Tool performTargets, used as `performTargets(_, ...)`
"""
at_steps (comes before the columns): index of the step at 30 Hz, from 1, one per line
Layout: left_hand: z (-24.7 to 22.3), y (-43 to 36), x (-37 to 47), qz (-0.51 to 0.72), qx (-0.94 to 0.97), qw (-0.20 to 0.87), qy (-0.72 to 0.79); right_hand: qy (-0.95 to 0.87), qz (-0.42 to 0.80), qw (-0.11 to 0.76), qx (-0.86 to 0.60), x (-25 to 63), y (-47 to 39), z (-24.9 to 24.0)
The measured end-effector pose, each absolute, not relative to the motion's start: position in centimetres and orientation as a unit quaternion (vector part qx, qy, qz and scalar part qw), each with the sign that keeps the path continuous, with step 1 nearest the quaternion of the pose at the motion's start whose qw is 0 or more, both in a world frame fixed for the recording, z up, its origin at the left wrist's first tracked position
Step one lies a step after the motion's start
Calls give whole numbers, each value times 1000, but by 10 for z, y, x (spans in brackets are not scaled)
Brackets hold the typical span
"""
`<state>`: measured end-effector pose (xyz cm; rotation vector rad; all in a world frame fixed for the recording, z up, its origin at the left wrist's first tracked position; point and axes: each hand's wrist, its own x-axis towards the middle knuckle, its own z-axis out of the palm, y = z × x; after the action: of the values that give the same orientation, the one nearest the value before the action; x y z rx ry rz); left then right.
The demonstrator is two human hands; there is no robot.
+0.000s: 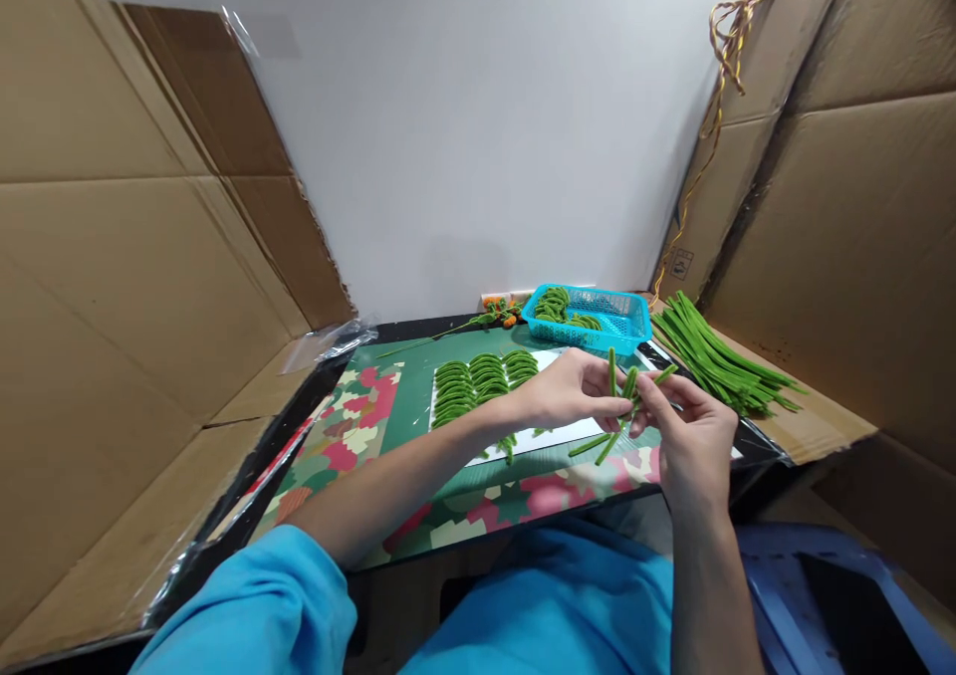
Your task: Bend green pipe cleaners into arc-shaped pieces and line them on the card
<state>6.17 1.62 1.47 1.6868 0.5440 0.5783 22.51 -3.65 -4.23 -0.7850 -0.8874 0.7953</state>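
My left hand and my right hand meet over the right part of the mat, fingers pinched together. Between them are several short green pipe cleaners, their ends sticking out above and below the fingers. The crossing point is partly hidden by the fingertips. Left of the hands, curved green pipe-cleaner pieces lie in three rows on a white sheet. My left forearm covers part of that sheet. A bundle of long straight green pipe cleaners rests just beyond my right hand.
A blue plastic basket with curved green pieces stands at the back. Beside it lies an orange-flowered green stem. The green patterned mat covers the table. Cardboard walls enclose both sides. A clear plastic bag lies at the left.
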Motion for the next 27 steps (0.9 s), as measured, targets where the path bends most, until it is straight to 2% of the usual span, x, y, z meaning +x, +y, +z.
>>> performTargets(5,13,15,65,289,671,634,252,-338,327,806,-359,220,-34,-42)
performTargets(9,11,15,65,289,685,624,240,-322,285,821,-377,219,-35,-39)
performTargets(15,6,10,65,251,727,591,243,-329,281,815,-384,219,-34,-39)
performTargets(27,9,5,70,304,729,555,260,-405,245,776,-418,219,-37,-40)
